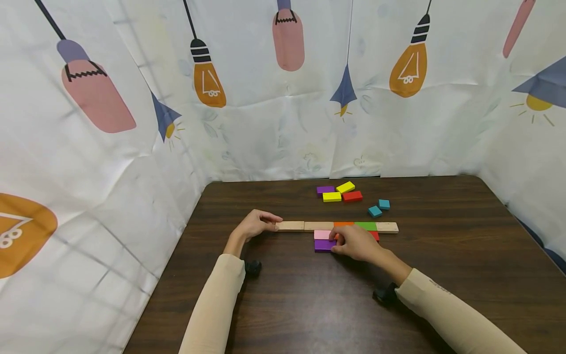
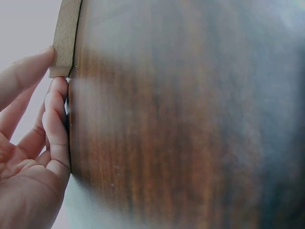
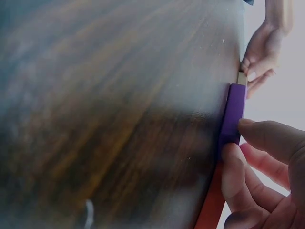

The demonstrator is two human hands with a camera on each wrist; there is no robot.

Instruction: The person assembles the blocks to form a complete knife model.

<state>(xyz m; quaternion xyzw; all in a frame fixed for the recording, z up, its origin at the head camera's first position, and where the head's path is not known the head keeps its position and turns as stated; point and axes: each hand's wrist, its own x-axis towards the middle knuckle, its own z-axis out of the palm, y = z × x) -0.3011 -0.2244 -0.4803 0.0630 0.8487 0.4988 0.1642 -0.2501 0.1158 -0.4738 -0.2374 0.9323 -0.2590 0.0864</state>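
Observation:
A row of flat blocks runs across the table: plain wooden ones (image 1: 289, 226), then an orange block (image 1: 343, 224), a green block (image 1: 365, 226) and another wooden block (image 1: 386, 227). My left hand (image 1: 256, 225) touches the row's left end, its fingertips against the end wooden block (image 2: 66, 36). In front of the row lie a pink block (image 1: 323, 234) and a red block (image 1: 375, 235), partly hidden by my right hand (image 1: 357, 243). My right thumb and a finger pinch the right end of a purple block (image 3: 232, 112), which lies in front of the pink one.
Behind the row lie a purple block (image 1: 325, 190), two yellow blocks (image 1: 332, 197), a red block (image 1: 352, 196) and two small blue blocks (image 1: 375, 211). A patterned cloth (image 1: 283, 128) hangs around the back and sides of the brown table (image 1: 309, 305).

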